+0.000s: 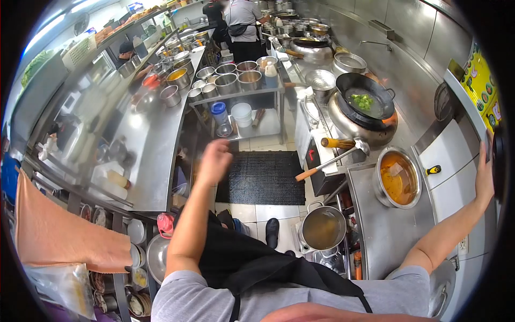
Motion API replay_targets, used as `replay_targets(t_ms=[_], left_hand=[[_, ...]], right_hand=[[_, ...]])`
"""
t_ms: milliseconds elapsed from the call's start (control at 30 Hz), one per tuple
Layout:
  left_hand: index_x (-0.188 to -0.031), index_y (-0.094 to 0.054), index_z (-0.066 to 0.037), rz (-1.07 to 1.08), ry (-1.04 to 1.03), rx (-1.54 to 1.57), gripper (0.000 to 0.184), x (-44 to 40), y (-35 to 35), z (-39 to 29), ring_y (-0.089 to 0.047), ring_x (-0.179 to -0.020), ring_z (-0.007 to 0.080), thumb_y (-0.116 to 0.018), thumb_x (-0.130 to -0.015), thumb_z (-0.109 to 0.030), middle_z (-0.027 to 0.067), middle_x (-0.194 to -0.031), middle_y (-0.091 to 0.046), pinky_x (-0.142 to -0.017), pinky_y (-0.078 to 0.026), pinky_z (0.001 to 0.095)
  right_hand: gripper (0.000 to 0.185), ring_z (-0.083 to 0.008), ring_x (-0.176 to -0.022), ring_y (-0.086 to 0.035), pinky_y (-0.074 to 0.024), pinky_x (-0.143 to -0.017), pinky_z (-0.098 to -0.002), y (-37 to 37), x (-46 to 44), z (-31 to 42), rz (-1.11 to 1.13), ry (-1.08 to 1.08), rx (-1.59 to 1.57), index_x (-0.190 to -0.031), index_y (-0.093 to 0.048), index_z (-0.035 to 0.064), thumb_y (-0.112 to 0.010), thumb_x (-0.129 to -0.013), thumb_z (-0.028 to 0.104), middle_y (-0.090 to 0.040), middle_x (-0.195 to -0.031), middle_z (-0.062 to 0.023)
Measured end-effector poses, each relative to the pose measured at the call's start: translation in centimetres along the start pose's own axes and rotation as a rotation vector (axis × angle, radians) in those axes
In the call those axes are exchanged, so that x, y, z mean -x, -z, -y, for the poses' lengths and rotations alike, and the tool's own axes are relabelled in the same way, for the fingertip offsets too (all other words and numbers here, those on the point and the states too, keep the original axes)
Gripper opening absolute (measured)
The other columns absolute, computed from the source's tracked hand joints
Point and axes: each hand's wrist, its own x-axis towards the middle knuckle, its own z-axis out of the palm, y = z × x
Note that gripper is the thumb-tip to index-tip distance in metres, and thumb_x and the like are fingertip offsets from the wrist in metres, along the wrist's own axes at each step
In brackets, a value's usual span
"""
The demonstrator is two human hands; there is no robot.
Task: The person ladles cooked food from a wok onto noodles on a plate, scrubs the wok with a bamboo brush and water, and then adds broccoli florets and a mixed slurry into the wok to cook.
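My left hand [216,161] is raised over the aisle, a little blurred, its fingers loosely curled with nothing visible in them. Below it is the black floor mat [260,177]. At the far right edge, my right hand [485,172] reaches up with fingers stretched out, against a dark round-edged object [499,163] that is mostly cut off. A steel bowl of orange-red liquid [398,177] stands on the counter nearer to me. Beyond it, a black wok [370,110] holds green vegetables [362,102]. A wooden-handled ladle [327,166] and a bamboo brush [338,143] lie beside the stove.
A pot of cloudy liquid [323,228] stands low beside the right counter. Several steel containers [227,83] fill a cart ahead. A long steel counter [153,166] runs along the left, with an orange cloth [64,220] nearer. Co-workers [244,27] stand at the far end.
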Motion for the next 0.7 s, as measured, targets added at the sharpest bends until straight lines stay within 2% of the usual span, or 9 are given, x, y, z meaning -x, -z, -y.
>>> replay_targets(t_ms=[100, 133, 200, 267, 333, 400, 467, 567, 700], left_hand=[[-0.118, -0.055, -0.004, 0.305, 0.047, 0.151, 0.04, 1.9, -5.3, 1.4, -0.061, -0.091, 0.0219, -0.064, -0.08, -0.009, 0.0151, -0.11, -0.056, -0.082, -0.05, 0.0339], [-0.119, -0.054, -0.004, 0.381, 0.048, 0.161, 0.041, 2.7, -7.4, 3.9, -0.061, -0.095, 0.0253, -0.065, -0.08, -0.012, 0.0173, -0.114, -0.056, -0.085, -0.05, 0.0363], [-0.122, -0.053, -0.004, 0.734, 0.092, -0.317, 0.045, 4.1, -11.6, 8.5, -0.059, -0.106, 0.0347, -0.064, -0.081, -0.017, 0.0207, -0.123, -0.054, -0.093, -0.047, 0.041], [-0.126, -0.05, -0.004, 1.008, -0.209, -0.102, 0.049, 4.3, -11.7, 6.0, -0.056, -0.111, 0.039, -0.063, -0.082, -0.022, 0.0219, -0.126, -0.054, -0.097, -0.044, 0.0422], [-0.127, -0.048, -0.004, 1.023, -0.127, 0.106, 0.051, 3.7, -11.4, 2.3, -0.057, -0.11, 0.0366, -0.064, -0.082, -0.022, 0.0203, -0.12, -0.059, -0.097, -0.044, 0.0403], [-0.133, -0.044, -0.008, 1.067, -0.02, 0.078, 0.05, 3.1, -11.2, 0.5, -0.054, -0.116, 0.0311, -0.062, -0.088, -0.022, 0.0167, -0.125, -0.057, -0.098, -0.044, 0.0421], [-0.131, -0.045, -0.008, 1.035, -0.037, -0.011, 0.049, 3.0, -11.7, 0.7, -0.054, -0.117, 0.032, -0.062, -0.088, -0.022, 0.017, -0.124, -0.057, -0.097, -0.044, 0.0416], [-0.131, -0.045, -0.008, 1.061, -0.053, -0.091, 0.048, 3.1, -12.1, 1.0, -0.054, -0.116, 0.0334, -0.062, -0.087, -0.021, 0.0184, -0.123, -0.057, -0.098, -0.044, 0.0419], [-0.131, -0.045, -0.008, 1.073, -0.085, -0.103, 0.049, 3.7, -13.2, 1.4, -0.054, -0.116, 0.0336, -0.062, -0.087, -0.022, 0.018, -0.122, -0.057, -0.098, -0.043, 0.0423]], right_hand=[[0.04, -0.026, -0.119, -0.052, -0.0381, -0.101, -0.032, -0.9, 0.1, -1.8, 0.068, 0.004, -0.051, -0.132, -0.049, 0.0016, -0.047, -0.099, 0.024, -0.055, -0.13, -0.0146], [0.044, -0.028, -0.121, -0.051, -0.0375, -0.102, -0.0332, -1.5, 0.2, -2.6, 0.074, -0.032, 0.113, -0.133, -0.048, 0.0011, -0.046, -0.099, 0.029, -0.054, -0.132, -0.0156], [0.048, -0.03, -0.123, -0.05, -0.0368, -0.103, -0.0343, -2.2, 0.3, -3.8, 0.076, -0.06, 0.294, -0.134, -0.047, 0.0005, -0.046, -0.099, 0.033, -0.053, -0.133, -0.0166], [0.054, -0.0326, -0.126, -0.046, -0.0352, -0.104, -0.0368, -3.0, 0.2, -3.9, 0.205, -0.263, 0.176, -0.136, -0.043, 0.0003, -0.045, -0.098, 0.039, -0.049, -0.136, -0.0185], [0.053, -0.0324, -0.127, -0.045, -0.035, -0.105, -0.037, -3.2, -0.2, -3.6, 0.121, -0.174, 0.321, -0.136, -0.043, 0.0005, -0.045, -0.098, 0.037, -0.048, -0.137, -0.0183], [0.052, -0.0321, -0.128, -0.044, -0.0348, -0.105, -0.0372, -2.8, -0.6, -3.0, 0.037, -0.086, 0.473, -0.137, -0.042, 0.0007, -0.045, -0.098, 0.036, -0.047, -0.138, -0.0181], [0.05, -0.0316, -0.129, -0.043, -0.0342, -0.106, -0.0377, -2.3, -1.0, -2.4, 0.227, -0.134, 0.38, -0.137, -0.042, 0.0019, -0.044, -0.098, 0.034, -0.045, -0.14, -0.0173], [0.047, -0.032, -0.128, -0.043, -0.0357, -0.104, -0.0383, -2.4, -0.9, -3.0, 0.239, -0.191, 0.193, -0.137, -0.043, 0.0048, -0.046, -0.097, 0.03, -0.045, -0.14, -0.0167], [0.046, -0.0362, -0.12, -0.048, -0.041, -0.096, -0.0432, 1.3, -2.3, 1.6, 0.345, -0.287, 0.366, -0.135, -0.047, 0.0107, -0.053, -0.093, 0.027, -0.049, -0.13, -0.0185]])
